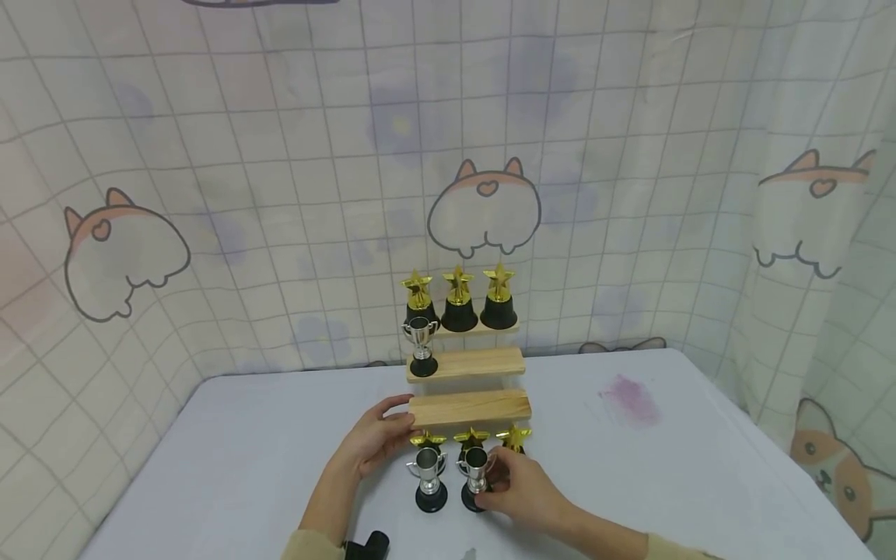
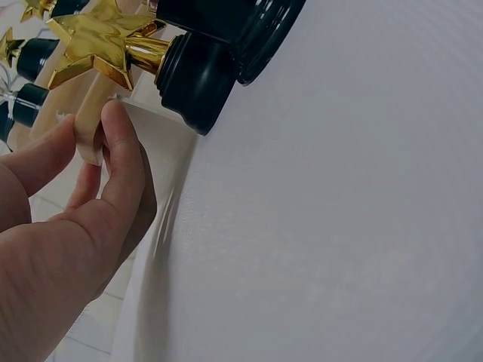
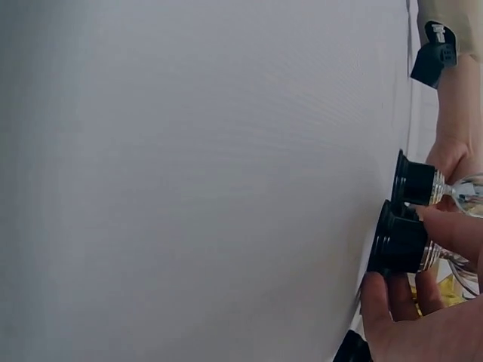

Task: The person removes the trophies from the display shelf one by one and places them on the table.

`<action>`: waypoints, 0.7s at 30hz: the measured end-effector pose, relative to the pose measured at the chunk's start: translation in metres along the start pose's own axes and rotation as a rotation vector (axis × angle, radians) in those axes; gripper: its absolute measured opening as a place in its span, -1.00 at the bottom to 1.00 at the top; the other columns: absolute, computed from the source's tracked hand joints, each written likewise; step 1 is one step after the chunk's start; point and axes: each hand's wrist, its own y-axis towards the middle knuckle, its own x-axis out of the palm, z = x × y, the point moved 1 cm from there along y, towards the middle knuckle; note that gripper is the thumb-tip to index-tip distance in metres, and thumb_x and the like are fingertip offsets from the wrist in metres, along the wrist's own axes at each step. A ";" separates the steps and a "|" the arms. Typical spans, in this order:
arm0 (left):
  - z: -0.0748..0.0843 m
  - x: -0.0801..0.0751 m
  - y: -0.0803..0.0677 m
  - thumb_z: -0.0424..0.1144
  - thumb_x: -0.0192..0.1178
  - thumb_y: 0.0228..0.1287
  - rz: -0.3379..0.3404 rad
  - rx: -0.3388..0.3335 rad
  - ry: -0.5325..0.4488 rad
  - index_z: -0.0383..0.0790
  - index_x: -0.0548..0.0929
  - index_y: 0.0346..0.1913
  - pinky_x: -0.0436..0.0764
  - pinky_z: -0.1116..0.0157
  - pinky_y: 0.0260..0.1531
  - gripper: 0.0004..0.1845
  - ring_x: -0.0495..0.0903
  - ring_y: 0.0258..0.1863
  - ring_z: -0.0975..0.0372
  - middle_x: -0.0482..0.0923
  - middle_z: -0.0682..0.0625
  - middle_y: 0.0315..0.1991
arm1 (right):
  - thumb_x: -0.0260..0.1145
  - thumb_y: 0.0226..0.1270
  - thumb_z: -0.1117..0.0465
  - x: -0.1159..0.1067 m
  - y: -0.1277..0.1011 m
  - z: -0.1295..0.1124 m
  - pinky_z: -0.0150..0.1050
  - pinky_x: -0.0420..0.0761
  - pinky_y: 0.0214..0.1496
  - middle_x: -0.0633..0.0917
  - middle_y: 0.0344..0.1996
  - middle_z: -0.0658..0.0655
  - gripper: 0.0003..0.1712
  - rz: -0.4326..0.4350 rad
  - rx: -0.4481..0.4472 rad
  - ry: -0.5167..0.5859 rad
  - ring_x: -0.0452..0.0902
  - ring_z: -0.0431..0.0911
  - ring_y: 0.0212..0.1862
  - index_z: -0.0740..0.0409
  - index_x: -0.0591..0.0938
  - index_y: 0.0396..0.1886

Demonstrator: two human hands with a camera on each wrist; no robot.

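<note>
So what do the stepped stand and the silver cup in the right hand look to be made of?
The stepped stand looks like pale unfinished wood: visible grain, matte. The left hand grips its lowest step. The silver cup has a mirror-bright chrome finish on a glossy black base; whether metal or plated plastic cannot be told. The right hand holds it.

Head view high and forward-down over the table, stepped wooden shelf central at middle distance, left wrist view very close, tipped sideways at shelf end, right wrist view close, sideways along tabletop, all sharing front trophy row
</note>
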 end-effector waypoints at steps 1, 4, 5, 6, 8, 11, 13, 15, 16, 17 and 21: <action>0.000 0.000 0.000 -0.50 0.16 0.46 0.001 0.001 -0.002 -0.44 0.26 0.48 0.71 0.22 -0.01 -0.41 0.68 -0.13 0.12 0.51 -0.35 0.10 | 0.59 0.09 0.36 0.000 -0.001 -0.001 -0.33 0.66 -0.18 0.68 -0.27 -0.01 -0.61 0.006 -0.009 -0.005 0.65 -0.04 -0.16 0.18 0.61 -0.13; 0.000 -0.001 0.000 -0.50 0.16 0.46 -0.004 0.003 -0.004 -0.44 0.25 0.48 0.71 0.22 -0.01 -0.41 0.68 -0.13 0.12 0.51 -0.34 0.09 | 0.58 0.08 0.37 -0.001 -0.005 -0.002 -0.29 0.69 -0.13 0.68 -0.25 -0.01 -0.61 0.025 -0.034 -0.016 0.65 -0.02 -0.14 0.19 0.61 -0.12; 0.000 -0.001 0.000 -0.49 0.16 0.46 -0.005 0.001 -0.003 -0.44 0.25 0.48 0.71 0.22 -0.01 -0.40 0.68 -0.13 0.12 0.51 -0.34 0.09 | 0.58 0.08 0.37 -0.002 -0.006 -0.003 -0.28 0.70 -0.12 0.67 -0.24 -0.01 -0.61 0.032 -0.041 -0.017 0.64 -0.01 -0.14 0.18 0.60 -0.12; 0.000 -0.002 0.000 -0.49 0.16 0.46 -0.004 -0.001 0.000 -0.44 0.25 0.48 0.71 0.22 -0.01 -0.40 0.68 -0.12 0.12 0.51 -0.34 0.09 | 0.57 0.08 0.38 -0.002 -0.007 -0.004 -0.27 0.70 -0.11 0.66 -0.24 0.00 -0.60 0.039 -0.046 -0.019 0.63 -0.01 -0.13 0.18 0.60 -0.12; -0.001 -0.002 -0.001 -0.49 0.16 0.46 -0.006 -0.007 0.000 -0.43 0.24 0.48 0.70 0.22 0.00 -0.40 0.68 -0.10 0.11 0.51 -0.34 0.10 | 0.57 0.08 0.39 -0.004 -0.010 -0.005 -0.28 0.70 -0.12 0.64 -0.24 0.02 -0.60 0.053 -0.055 -0.025 0.61 -0.01 -0.14 0.18 0.59 -0.12; -0.001 -0.001 -0.001 -0.47 0.17 0.46 -0.009 -0.010 -0.003 -0.41 0.25 0.49 0.69 0.21 0.03 -0.39 0.67 -0.06 0.10 0.49 -0.35 0.14 | 0.56 0.07 0.43 -0.008 -0.014 -0.008 -0.29 0.70 -0.17 0.60 -0.28 0.05 -0.58 0.084 -0.078 -0.035 0.58 -0.05 -0.17 0.21 0.56 -0.12; 0.000 -0.001 -0.001 -0.47 0.18 0.46 -0.008 -0.009 -0.004 -0.40 0.26 0.49 0.69 0.21 0.04 -0.39 0.67 -0.05 0.08 0.48 -0.36 0.16 | 0.54 0.05 0.47 -0.011 -0.015 -0.011 -0.31 0.69 -0.21 0.58 -0.32 0.06 -0.57 0.105 -0.102 -0.046 0.57 -0.08 -0.21 0.24 0.53 -0.13; 0.001 0.000 -0.001 -0.47 0.18 0.46 -0.003 -0.011 -0.002 -0.40 0.27 0.49 0.69 0.21 0.04 -0.39 0.67 -0.05 0.08 0.47 -0.37 0.16 | 0.52 0.03 0.51 -0.014 -0.017 -0.014 -0.33 0.68 -0.24 0.57 -0.36 0.04 -0.57 0.124 -0.120 -0.057 0.55 -0.11 -0.25 0.25 0.52 -0.14; 0.001 -0.001 -0.001 -0.48 0.18 0.45 0.003 -0.013 -0.001 -0.39 0.28 0.48 0.69 0.20 0.03 -0.40 0.67 -0.06 0.08 0.47 -0.37 0.16 | 0.51 0.02 0.52 -0.016 -0.017 -0.016 -0.34 0.67 -0.25 0.56 -0.37 0.04 -0.57 0.129 -0.129 -0.063 0.54 -0.13 -0.27 0.26 0.51 -0.15; 0.001 -0.001 -0.001 -0.48 0.18 0.45 0.007 -0.014 0.001 -0.39 0.28 0.48 0.70 0.21 0.02 -0.40 0.68 -0.07 0.08 0.48 -0.37 0.15 | 0.50 0.02 0.53 -0.018 -0.017 -0.018 -0.34 0.67 -0.26 0.55 -0.38 0.03 -0.56 0.134 -0.135 -0.068 0.53 -0.15 -0.28 0.26 0.50 -0.14; 0.000 -0.002 0.000 -0.48 0.18 0.45 0.009 -0.015 0.001 -0.39 0.28 0.48 0.70 0.21 0.02 -0.40 0.68 -0.09 0.10 0.49 -0.36 0.14 | 0.47 0.00 0.57 -0.029 -0.015 -0.025 -0.36 0.63 -0.29 0.53 -0.39 0.01 -0.52 0.163 -0.148 -0.098 0.49 -0.18 -0.30 0.25 0.48 -0.12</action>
